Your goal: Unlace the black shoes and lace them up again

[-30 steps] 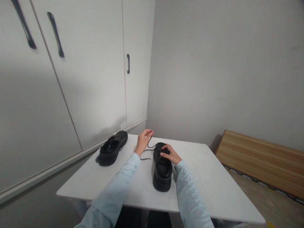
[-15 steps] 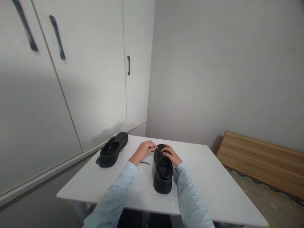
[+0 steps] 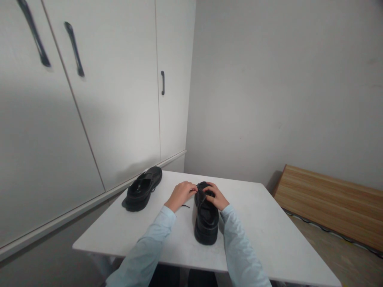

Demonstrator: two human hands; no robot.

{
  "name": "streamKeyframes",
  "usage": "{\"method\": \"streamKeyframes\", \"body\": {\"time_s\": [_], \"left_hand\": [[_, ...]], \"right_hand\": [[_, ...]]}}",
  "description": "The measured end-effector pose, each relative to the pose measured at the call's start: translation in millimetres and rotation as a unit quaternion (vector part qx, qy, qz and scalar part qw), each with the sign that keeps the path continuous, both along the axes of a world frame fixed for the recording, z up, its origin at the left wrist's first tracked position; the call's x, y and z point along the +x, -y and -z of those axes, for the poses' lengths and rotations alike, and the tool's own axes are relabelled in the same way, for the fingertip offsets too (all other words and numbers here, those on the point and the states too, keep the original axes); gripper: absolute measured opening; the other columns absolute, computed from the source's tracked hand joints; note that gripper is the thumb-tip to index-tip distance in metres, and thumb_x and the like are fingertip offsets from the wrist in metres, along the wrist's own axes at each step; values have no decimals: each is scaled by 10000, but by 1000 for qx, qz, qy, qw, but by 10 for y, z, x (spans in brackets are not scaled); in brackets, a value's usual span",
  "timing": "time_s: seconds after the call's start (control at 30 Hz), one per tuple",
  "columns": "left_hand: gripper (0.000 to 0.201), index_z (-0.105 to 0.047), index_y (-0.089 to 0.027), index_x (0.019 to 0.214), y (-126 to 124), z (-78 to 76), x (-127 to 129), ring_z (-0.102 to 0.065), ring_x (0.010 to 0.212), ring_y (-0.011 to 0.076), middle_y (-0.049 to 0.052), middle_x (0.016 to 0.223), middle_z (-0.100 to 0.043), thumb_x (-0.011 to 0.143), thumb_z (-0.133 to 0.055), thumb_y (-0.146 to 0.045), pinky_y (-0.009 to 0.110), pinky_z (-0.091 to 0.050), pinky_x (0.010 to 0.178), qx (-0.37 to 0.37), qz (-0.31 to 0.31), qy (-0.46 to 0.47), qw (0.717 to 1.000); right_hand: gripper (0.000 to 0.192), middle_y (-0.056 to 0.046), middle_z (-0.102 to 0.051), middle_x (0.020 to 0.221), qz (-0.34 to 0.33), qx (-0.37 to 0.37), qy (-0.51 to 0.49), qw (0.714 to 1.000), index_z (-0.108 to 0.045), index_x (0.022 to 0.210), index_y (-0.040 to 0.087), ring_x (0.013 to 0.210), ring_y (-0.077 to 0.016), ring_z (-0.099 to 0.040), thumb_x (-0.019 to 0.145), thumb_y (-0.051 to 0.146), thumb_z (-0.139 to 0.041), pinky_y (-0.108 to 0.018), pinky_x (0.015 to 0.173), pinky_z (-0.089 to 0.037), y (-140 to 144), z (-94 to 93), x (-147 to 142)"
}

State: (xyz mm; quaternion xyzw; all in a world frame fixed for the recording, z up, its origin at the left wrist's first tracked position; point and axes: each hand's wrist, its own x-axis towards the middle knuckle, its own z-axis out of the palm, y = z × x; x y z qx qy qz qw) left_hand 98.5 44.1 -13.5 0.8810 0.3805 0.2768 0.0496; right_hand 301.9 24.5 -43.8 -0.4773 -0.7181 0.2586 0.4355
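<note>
A black lace-up shoe (image 3: 206, 225) stands on the white table in front of me, its heel toward me and its toe pointing away. My left hand (image 3: 182, 195) is at the left side of its lacing, thumb and fingers pinched together on the shoelace. A loose lace end (image 3: 186, 206) pokes out below that hand on the table. My right hand (image 3: 216, 196) lies over the right side of the shoe's upper, its fingers curled onto the lacing area and gripping the shoe there. The fingertips of both hands are partly hidden.
The second black shoe (image 3: 143, 190) stands at the table's back left edge. Beneath everything is the white table (image 3: 257, 231). White cabinets (image 3: 119, 99) with dark handles rise on the left. A wooden board (image 3: 329, 203) leans by the wall at right.
My left hand has shifted slightly right, closer to the shoe, and less lace shows beside it. My right hand stays on the shoe with small finger movement.
</note>
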Motion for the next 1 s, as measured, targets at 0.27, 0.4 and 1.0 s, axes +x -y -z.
{"method": "streamKeyframes", "body": {"time_s": [0.27,0.4,1.0], "left_hand": [[103,-679,-237,855,7,75,85,-614,775,173,10,790,-692,766,-628,-249,238,-412,672,-39,-22,40,998],[87,-679,-228,811,-28,108,105,-622,733,161,-7,764,-698,777,-612,-273,232,-418,652,-80,-5,93,992],[184,-673,-151,855,-216,285,60,-624,730,148,43,802,-695,683,-643,-210,233,-469,686,-227,90,204,948]], "right_hand": [[214,-105,-514,1221,18,35,18,999,-707,843,193,1168,-257,-469,641,168,-638,-419,1040,-305,-19,19,-22],[174,-90,-545,1195,33,60,30,997,-715,788,208,1135,-245,-500,641,151,-642,-414,1011,-348,-25,32,-49],[94,-102,-558,1064,103,67,88,989,-604,651,181,1053,-242,-532,662,90,-585,-419,935,-399,-28,57,-177]]}}
